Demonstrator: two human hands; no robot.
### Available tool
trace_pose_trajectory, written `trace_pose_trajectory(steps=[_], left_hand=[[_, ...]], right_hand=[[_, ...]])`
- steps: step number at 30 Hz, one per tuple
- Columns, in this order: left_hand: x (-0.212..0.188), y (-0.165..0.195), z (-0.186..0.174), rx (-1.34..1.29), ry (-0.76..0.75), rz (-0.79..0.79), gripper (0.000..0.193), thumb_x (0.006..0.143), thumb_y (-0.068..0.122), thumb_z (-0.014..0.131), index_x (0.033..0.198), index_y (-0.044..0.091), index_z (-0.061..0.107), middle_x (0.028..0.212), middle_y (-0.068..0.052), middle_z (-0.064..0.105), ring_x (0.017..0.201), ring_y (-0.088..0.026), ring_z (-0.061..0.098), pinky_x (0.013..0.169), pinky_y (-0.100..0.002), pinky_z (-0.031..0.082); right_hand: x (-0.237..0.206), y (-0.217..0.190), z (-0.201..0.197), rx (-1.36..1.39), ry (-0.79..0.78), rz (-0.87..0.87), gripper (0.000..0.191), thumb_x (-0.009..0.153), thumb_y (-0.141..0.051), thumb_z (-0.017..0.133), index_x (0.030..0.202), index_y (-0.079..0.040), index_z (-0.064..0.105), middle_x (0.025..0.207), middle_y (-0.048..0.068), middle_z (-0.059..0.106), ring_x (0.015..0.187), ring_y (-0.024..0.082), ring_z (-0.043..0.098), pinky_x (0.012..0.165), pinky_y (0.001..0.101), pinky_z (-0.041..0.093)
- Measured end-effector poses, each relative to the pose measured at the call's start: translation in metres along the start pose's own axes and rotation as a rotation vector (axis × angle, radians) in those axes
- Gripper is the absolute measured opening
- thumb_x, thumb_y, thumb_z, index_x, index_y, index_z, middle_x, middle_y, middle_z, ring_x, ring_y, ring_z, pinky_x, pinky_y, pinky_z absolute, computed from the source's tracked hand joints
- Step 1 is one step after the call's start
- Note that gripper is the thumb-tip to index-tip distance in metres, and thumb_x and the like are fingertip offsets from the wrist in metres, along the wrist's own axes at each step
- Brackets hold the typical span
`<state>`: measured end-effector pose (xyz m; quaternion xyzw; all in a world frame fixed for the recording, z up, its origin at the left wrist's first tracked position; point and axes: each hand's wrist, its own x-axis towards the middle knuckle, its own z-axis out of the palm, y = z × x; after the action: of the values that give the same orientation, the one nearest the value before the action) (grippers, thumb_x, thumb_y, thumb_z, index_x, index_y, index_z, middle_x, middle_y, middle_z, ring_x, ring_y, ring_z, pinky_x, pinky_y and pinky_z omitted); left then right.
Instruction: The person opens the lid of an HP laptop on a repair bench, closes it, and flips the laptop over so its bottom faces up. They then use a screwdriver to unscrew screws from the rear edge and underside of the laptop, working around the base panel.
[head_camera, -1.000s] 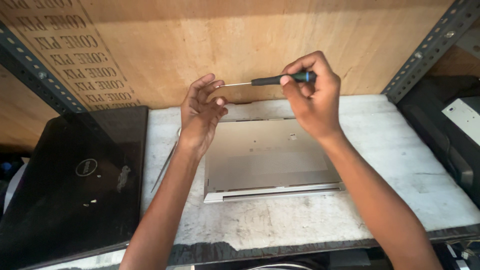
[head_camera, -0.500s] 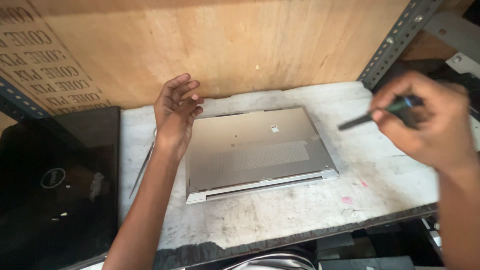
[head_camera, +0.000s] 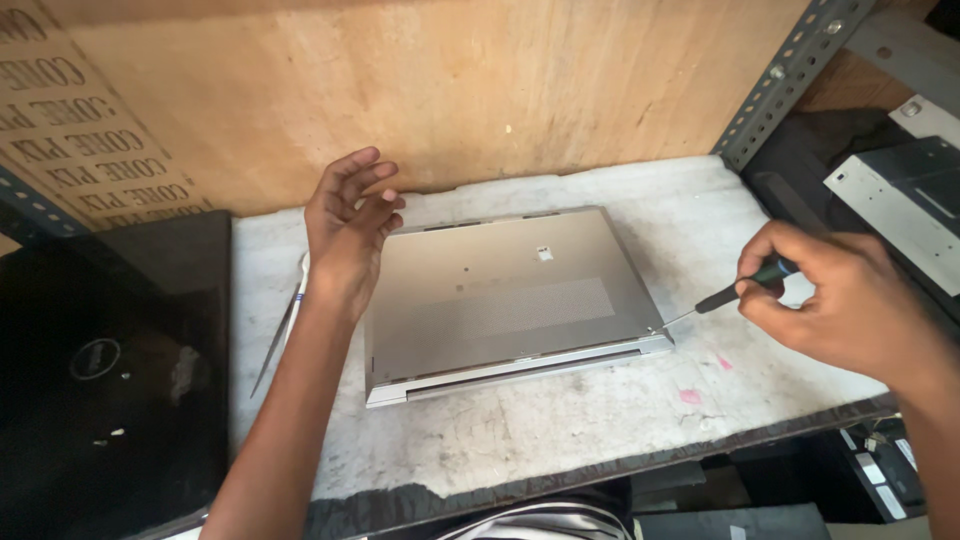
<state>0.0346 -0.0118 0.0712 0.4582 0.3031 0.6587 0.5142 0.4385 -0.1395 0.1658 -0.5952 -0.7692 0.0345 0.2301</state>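
A silver laptop (head_camera: 505, 300) lies closed and bottom side up in the middle of the frame, on a worn white worktop (head_camera: 560, 440) with a plywood panel (head_camera: 450, 90) rising behind it. The right hand (head_camera: 850, 300), at the right edge of the frame, pinches a small screwdriver (head_camera: 735, 290) with a black handle between thumb and fingers; its thin tip meets the laptop's lower right corner (whether it sits in a screw is too small to tell). The left hand (head_camera: 345, 235), left of centre, holds no tool: its fingers are loosely curled and slightly spread, and the hand rests at the laptop's upper left corner, touching or just above the edge. Just left of that wrist a pair of slim metal tweezers (head_camera: 280, 330) lies on the worktop. A black closed laptop (head_camera: 100, 380) fills the lower left of the frame, beside the worktop. Perforated grey steel shelf uprights (head_camera: 785, 75) run diagonally in the upper right, with dark equipment and a pale metal plate (head_camera: 890, 210) beyond them.
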Motion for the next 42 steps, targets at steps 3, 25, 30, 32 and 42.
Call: trace_pose_trajectory(steps=[3, 25, 30, 32, 42], left_hand=[[0.000, -0.001, -0.001, -0.031, -0.004, -0.005, 0.044, 0.096, -0.006, 0.059, 0.137, 0.006, 0.052, 0.129, -0.008, 0.062, 0.094, -0.010, 0.065, 0.081, -0.028, 0.053], [-0.003, 0.001, 0.003, 0.012, 0.004, -0.011, 0.045, 0.095, -0.009, 0.057, 0.138, 0.005, 0.052, 0.130, -0.009, 0.062, 0.092, -0.010, 0.063, 0.080, -0.027, 0.052], [-0.003, 0.002, 0.004, 0.007, -0.002, -0.004, 0.046, 0.094, -0.010, 0.056, 0.137, 0.005, 0.052, 0.130, -0.009, 0.061, 0.092, -0.010, 0.063, 0.079, -0.027, 0.052], [-0.003, 0.002, 0.005, 0.012, -0.001, -0.007, 0.045, 0.094, -0.010, 0.056, 0.137, 0.005, 0.052, 0.130, -0.009, 0.061, 0.092, -0.010, 0.063, 0.079, -0.027, 0.052], [-0.003, -0.002, 0.004, 0.006, -0.021, 0.007, 0.044, 0.096, -0.010, 0.056, 0.137, 0.004, 0.052, 0.129, -0.009, 0.061, 0.093, -0.010, 0.064, 0.078, -0.027, 0.052]], right_hand=[[0.003, -0.002, 0.003, -0.007, -0.032, 0.012, 0.017, 0.076, -0.009, 0.076, 0.087, -0.003, 0.065, 0.072, 0.006, 0.074, 0.068, 0.014, 0.074, 0.060, 0.0305, 0.056], [0.008, -0.004, 0.010, -0.030, -0.053, 0.000, 0.017, 0.077, -0.011, 0.076, 0.088, -0.004, 0.066, 0.073, 0.006, 0.074, 0.069, 0.015, 0.075, 0.058, 0.0318, 0.057], [0.008, -0.013, 0.009, -0.108, -0.146, 0.203, 0.019, 0.081, -0.014, 0.078, 0.094, -0.007, 0.066, 0.077, 0.004, 0.073, 0.065, 0.019, 0.065, 0.057, 0.0358, 0.053], [0.008, -0.015, 0.008, -0.078, -0.117, 0.152, 0.019, 0.078, -0.015, 0.078, 0.090, -0.006, 0.065, 0.076, 0.004, 0.069, 0.064, 0.019, 0.063, 0.055, 0.0369, 0.053], [0.010, -0.032, 0.005, -0.143, -0.243, 0.089, 0.023, 0.080, -0.021, 0.078, 0.092, -0.009, 0.061, 0.074, 0.005, 0.072, 0.068, 0.020, 0.068, 0.060, 0.0370, 0.055]])
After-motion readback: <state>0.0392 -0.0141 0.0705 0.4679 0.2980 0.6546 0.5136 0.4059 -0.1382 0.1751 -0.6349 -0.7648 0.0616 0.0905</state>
